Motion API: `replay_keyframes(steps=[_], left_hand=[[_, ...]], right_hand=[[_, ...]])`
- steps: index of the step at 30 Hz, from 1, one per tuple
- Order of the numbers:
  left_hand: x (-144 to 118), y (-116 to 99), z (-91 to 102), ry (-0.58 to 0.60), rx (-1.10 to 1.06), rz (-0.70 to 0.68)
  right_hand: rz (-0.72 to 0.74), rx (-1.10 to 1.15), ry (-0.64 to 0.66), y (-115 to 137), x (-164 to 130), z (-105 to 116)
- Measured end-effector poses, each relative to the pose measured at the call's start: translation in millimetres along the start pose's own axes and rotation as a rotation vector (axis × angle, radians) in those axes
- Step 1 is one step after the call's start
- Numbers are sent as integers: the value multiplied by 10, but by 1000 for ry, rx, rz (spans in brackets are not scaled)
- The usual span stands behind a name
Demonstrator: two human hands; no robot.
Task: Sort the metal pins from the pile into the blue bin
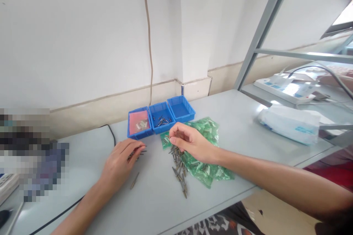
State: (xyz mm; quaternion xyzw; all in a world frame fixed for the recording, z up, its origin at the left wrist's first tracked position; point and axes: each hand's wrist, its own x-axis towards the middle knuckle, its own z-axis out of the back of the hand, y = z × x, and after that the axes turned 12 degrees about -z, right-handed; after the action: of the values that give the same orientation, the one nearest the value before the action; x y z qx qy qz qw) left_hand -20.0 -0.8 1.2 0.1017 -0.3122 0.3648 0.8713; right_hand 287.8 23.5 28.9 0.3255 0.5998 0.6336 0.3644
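My left hand (pixel 118 162) is closed over the table, left of the pile, with several thin metal pins (pixel 142 151) showing at its thumb and fingertips. My right hand (pixel 197 143) has thumb and forefinger pinched together above the pile; whatever sits in that pinch is too small to make out. Beneath it lies a heap of pointed metal pins (pixel 179 169), spilling toward the table's front edge. Green plastic bags (pixel 205 180) with metal pieces inside spread under and beside the right hand. One loose pin (pixel 134 181) rests alone below my left fingertips.
Three blue bins stand in a row behind: the left bin (pixel 140 136) has a pink lining and small pale pieces, the middle bin (pixel 164 128) some dark pins, the right bin (pixel 182 107) stands beside them. A white packet (pixel 289 123) and metal frame (pixel 264 25) are at right.
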Motion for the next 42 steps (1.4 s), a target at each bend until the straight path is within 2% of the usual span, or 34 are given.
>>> replay_keyframes(steps=[5, 12, 20, 26, 30, 33, 35, 38, 40, 42], left_hand=[[-4, -15, 4, -3, 8, 0], [-7, -27, 5, -11, 17, -16], [-32, -1, -12, -17, 17, -47], [-19, 6, -21, -13, 11, -53], [-20, 20, -10, 22, -19, -86], [-29, 31, -6, 40, -43, -97], [-30, 35, -5, 41, -50, -104], [-20, 35, -10, 32, -44, -118], [-9, 31, -15, 29, -41, -125], [-1, 24, -17, 25, -40, -130]], right_hand=[[2, -34, -33, -21, 7, 8], [2, 55, 39, -11, 36, 21], [-68, 238, 128, -63, 81, 23], [-156, 483, 226, -34, 75, 24], [-191, 571, 205, 10, 73, 44], [-144, 427, 95, 6, 90, 55], [-40, 178, -21, -10, 93, 57], [194, -244, -189, -28, 73, 56], [310, -414, -235, -29, 51, 55], [348, -484, -235, -26, 38, 51]])
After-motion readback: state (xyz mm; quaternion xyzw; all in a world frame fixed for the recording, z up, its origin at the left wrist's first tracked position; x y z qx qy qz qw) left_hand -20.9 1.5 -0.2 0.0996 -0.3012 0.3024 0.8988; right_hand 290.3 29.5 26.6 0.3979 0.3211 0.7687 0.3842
